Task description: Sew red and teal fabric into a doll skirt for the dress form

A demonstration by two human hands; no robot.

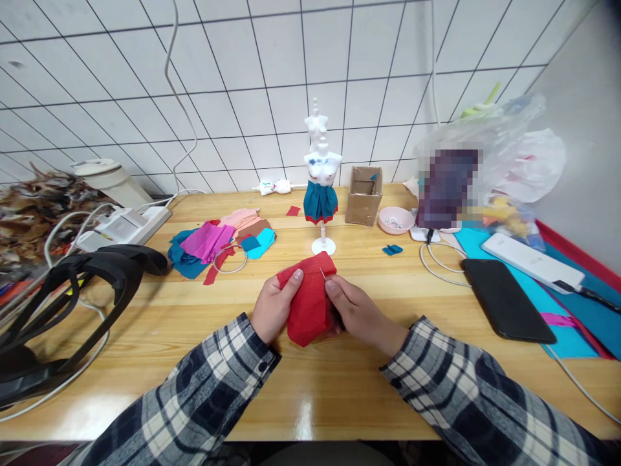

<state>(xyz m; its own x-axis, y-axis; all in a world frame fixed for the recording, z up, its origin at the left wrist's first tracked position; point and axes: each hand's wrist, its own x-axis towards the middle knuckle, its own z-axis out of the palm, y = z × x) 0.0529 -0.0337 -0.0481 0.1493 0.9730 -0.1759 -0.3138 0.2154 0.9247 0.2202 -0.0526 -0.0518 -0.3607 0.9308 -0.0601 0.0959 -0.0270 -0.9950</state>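
A folded piece of red crepe-like paper (306,310) is held up over the middle of the table. My left hand (275,305) pinches its upper left edge, thumb on top. My right hand (356,310) is closed at the paper's right side around a thin pointed metal tool (323,274), whose tip lies against the red paper near the top. Most of that tool is hidden by the fingers, with a dark part showing below them. Just behind the paper stands a small white dress form (323,167) wearing a teal skirt (320,200) with a red hem.
Left of the form lie coloured scraps (208,243) and a wire ring (230,259). A cardboard box (363,197) and pink bowl (396,220) stand at right, beyond teal scraps (392,250). A black phone (507,301), coloured sheets and cables lie far right. A black headset (121,285) sits left.
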